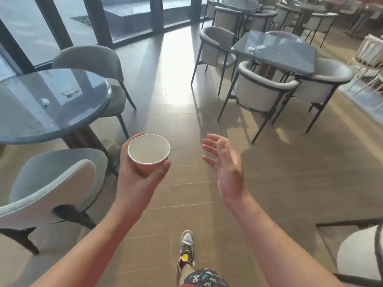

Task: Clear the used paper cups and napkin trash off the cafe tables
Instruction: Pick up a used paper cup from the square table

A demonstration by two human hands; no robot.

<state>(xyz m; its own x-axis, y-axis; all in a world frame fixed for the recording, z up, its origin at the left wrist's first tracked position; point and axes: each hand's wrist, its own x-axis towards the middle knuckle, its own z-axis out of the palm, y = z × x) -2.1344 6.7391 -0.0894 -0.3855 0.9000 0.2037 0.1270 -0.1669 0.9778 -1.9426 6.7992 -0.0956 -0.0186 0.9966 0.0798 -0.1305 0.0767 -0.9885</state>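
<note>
Left hand [135, 183]: wrapping fingers and thumb round the orange wall of the paper cup [148, 151], holding it upright at centre view, mouth facing up.
Cup placement: being carried off the desks, over the floor [182, 112], showing a pale inside with nothing visible in it (upright probably to stop dregs spilling and to serve as a catch-all for scraps).
Right hand [227, 164]: hanging open at three o'clock of the cup, fingers loosely spread, palm turned toward it, gripping nothing; likely being left free for picking up.
Round desk [24, 129]: sitting at ten o'clock, carrying a napkin wad [44, 102] and, just beyond it toward one o'clock, a flatter napkin scrap [69, 92].
Square desk [290, 59]: standing farther off at one o'clock, carrying loose napkin bits [256, 48] near its middle.
Chair [51, 183]: standing at eight o'clock, pushed close to the round desk, partly blocking the near approach.
Shoe [186, 245]: stepping forward at six o'clock, suggesting walking between the desks.
Progress: looking only begun, with one cup in hand and napkin trash lying on both desks.
Next move: probably calling for reaching with the free hand to a desk and dropping scraps into the cup.
</note>
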